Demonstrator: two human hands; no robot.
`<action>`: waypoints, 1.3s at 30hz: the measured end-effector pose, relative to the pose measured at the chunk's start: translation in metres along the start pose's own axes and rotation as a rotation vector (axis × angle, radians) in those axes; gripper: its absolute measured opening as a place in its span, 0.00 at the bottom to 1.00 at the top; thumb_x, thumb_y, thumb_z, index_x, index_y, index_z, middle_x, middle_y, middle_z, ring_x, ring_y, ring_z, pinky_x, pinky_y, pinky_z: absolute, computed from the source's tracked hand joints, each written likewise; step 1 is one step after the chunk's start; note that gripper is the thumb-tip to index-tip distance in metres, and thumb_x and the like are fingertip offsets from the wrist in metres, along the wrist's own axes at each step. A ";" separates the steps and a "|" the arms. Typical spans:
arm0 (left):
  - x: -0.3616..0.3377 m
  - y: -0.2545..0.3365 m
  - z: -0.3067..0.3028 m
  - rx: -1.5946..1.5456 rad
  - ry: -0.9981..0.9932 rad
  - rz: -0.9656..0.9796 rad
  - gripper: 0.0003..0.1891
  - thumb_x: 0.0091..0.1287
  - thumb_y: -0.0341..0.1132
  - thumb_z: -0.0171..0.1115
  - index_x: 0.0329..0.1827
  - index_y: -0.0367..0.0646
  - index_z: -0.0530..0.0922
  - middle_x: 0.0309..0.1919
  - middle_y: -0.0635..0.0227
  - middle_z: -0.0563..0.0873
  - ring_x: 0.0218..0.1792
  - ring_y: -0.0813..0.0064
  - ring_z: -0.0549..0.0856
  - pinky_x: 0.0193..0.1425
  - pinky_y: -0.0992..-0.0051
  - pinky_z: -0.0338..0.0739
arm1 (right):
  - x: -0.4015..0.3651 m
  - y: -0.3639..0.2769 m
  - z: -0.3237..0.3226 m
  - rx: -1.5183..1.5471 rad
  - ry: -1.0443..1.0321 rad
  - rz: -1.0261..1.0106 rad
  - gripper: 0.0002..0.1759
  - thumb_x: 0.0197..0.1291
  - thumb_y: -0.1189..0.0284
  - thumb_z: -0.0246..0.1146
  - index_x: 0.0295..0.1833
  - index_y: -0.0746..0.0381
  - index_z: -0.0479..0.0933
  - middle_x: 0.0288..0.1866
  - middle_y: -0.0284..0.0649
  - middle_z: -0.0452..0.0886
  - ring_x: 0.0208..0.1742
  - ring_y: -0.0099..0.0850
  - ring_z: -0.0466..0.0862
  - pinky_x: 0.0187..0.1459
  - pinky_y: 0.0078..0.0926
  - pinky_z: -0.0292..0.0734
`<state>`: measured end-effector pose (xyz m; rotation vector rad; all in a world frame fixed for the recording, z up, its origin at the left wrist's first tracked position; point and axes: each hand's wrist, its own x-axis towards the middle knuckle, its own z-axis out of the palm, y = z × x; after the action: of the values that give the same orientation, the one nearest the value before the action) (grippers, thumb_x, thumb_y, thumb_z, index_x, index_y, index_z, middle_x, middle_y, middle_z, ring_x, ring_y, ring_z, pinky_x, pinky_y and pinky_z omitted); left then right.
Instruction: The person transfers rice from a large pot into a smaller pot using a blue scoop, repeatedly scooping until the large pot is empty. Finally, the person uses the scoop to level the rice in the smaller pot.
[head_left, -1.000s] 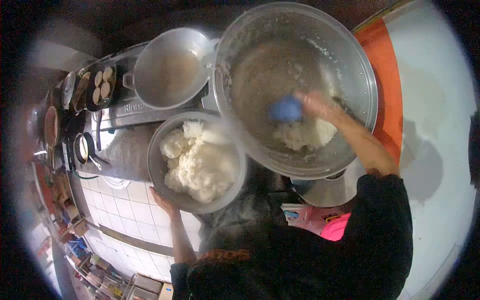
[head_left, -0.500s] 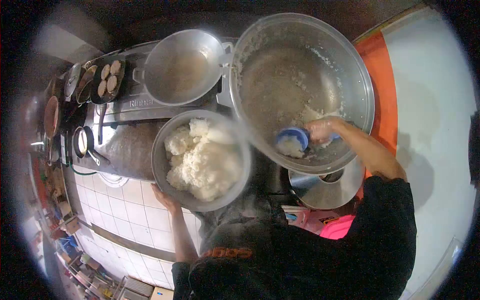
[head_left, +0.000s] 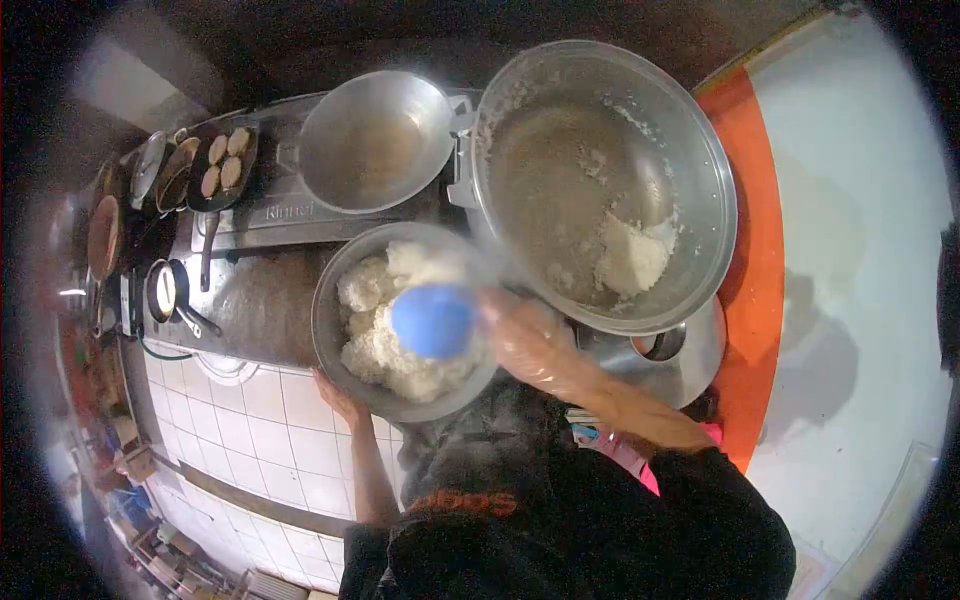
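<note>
My right hand (head_left: 520, 340) grips a blue bowl (head_left: 433, 322), turned bottom up over a grey metal basin (head_left: 325, 345). A heap of white cooked rice (head_left: 405, 372) fills much of the basin, with faint steam over it. My left hand (head_left: 342, 398) holds the basin at its lower left side, its fingertips partly hidden beneath. To the right stands a large metal pot (head_left: 560, 180) with a mound of rice (head_left: 635, 258) at its near side and grains stuck to its walls.
An empty-looking wok (head_left: 375, 150) sits on the stove (head_left: 290, 212). Further left are a pan with several round patties (head_left: 230, 172) and a small black frying pan (head_left: 170, 290). A round metal lid-like piece (head_left: 690, 365) lies under the pot's near edge. White tiles (head_left: 270, 430) cover the floor.
My right hand has moved left from the large pot to above the basin, and the blue bowl of rice is now overturned there. My left hand stays at the basin.
</note>
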<state>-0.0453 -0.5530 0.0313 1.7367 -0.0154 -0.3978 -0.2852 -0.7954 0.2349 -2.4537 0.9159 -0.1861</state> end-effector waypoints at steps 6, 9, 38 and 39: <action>0.002 0.010 -0.007 0.110 -0.228 0.101 0.36 0.73 0.58 0.35 0.73 0.35 0.53 0.69 0.47 0.60 0.70 0.56 0.61 0.72 0.60 0.56 | -0.015 0.052 -0.109 -0.190 0.261 0.078 0.36 0.58 0.68 0.59 0.71 0.61 0.55 0.52 0.61 0.75 0.49 0.60 0.77 0.53 0.49 0.73; 0.000 -0.005 -0.006 0.046 -0.180 0.142 0.36 0.74 0.57 0.34 0.73 0.35 0.53 0.68 0.47 0.61 0.69 0.55 0.62 0.71 0.60 0.57 | 0.009 0.091 -0.181 -0.408 -0.082 0.580 0.25 0.65 0.67 0.50 0.67 0.58 0.61 0.49 0.60 0.78 0.53 0.55 0.78 0.52 0.52 0.74; -0.009 0.026 0.005 0.182 0.035 -0.058 0.38 0.74 0.55 0.35 0.72 0.27 0.51 0.72 0.48 0.55 0.72 0.56 0.57 0.74 0.63 0.51 | 0.010 0.309 -0.132 -0.412 -0.842 0.476 0.27 0.60 0.61 0.56 0.62 0.61 0.68 0.51 0.52 0.80 0.49 0.44 0.81 0.50 0.42 0.75; -0.007 0.019 0.001 0.123 0.012 -0.068 0.39 0.73 0.57 0.36 0.72 0.27 0.51 0.72 0.47 0.54 0.72 0.54 0.55 0.74 0.62 0.50 | 0.018 0.282 -0.143 -0.406 -0.845 0.482 0.27 0.60 0.61 0.56 0.62 0.61 0.68 0.51 0.52 0.80 0.49 0.44 0.81 0.50 0.42 0.75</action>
<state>-0.0477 -0.5564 0.0512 1.8649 0.0285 -0.4443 -0.4756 -1.0473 0.2145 -2.1852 1.1470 1.2015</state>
